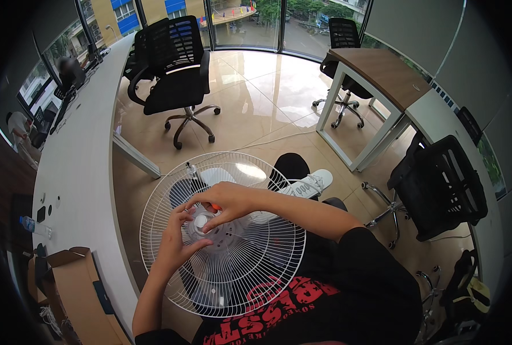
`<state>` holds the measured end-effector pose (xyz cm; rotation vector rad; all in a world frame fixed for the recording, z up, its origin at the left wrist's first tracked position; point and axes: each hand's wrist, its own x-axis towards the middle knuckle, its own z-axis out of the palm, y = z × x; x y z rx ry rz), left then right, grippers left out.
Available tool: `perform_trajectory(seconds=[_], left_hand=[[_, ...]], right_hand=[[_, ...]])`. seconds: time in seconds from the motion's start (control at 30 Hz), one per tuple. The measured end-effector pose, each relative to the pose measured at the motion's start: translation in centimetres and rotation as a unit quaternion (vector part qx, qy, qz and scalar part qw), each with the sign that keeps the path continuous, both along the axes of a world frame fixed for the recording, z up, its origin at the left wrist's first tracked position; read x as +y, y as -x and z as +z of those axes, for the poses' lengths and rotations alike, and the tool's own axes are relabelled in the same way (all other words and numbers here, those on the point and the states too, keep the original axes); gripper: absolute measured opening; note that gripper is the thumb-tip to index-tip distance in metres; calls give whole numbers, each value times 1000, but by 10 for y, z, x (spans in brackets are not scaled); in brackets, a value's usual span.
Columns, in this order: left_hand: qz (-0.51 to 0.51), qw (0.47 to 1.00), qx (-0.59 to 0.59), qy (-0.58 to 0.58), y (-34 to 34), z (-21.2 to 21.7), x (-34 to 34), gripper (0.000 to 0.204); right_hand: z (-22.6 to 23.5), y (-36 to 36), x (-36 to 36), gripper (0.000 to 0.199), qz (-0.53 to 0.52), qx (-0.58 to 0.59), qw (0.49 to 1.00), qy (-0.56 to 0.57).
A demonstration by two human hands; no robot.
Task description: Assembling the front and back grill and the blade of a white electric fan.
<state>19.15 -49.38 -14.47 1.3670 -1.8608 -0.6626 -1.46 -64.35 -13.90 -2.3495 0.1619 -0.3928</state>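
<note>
fan guard [250, 270], white wire, round, is lying roughly flat across the person's lap, just beside the edge of the long white bench [78, 190]. both hands are working at its centre hub [207, 227], a pale round plastic piece where the wires meet.

left hand [175, 241] is coming up from below, resting on the wire; its fingers [195, 246] are half curled and touching the hub's rim, thumb and forefinger spread around it, not fully closed. right hand [227, 201] is reaching in from the right over the top of the hub, fingers bent down and pinching a small orange part [215, 207] against the hub; cannot tell what that part is, mostly hidden under the fingers.

white sneaker [305, 185] is showing on the floor beyond the guard's far rim. open cardboard box [78, 287] is sitting low left by the bench, clear water bottle [36, 226] is lying on the bench well apart from the hands. black office chair [175, 75] is standing on the tiled floor further off, another black chair [440, 190] to the right, wood-topped desk [382, 72] beyond it.
</note>
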Motion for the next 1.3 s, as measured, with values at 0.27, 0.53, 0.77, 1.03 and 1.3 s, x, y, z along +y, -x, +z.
perform_trajectory(seconds=[0.27,0.53,0.77,1.03,1.3], left_hand=[[-17,991,-134,10,-3,6,-1,84],[0,998,-60,16,0,5,1,83],[-23,993,-120,6,1,8,-1,76],[-36,993,-110,6,-3,14,1,70],[-75,984,-163,14,5,26,-14,50]], right_hand=[[1,-1,1,73,-6,6,1000,-6],[-3,-2,-1,75,0,-1,1000,5],[0,-1,0,71,1,9,1000,-2],[-1,-5,2,65,9,7,1000,-7],[-8,-1,2,50,7,-78,996,-47]])
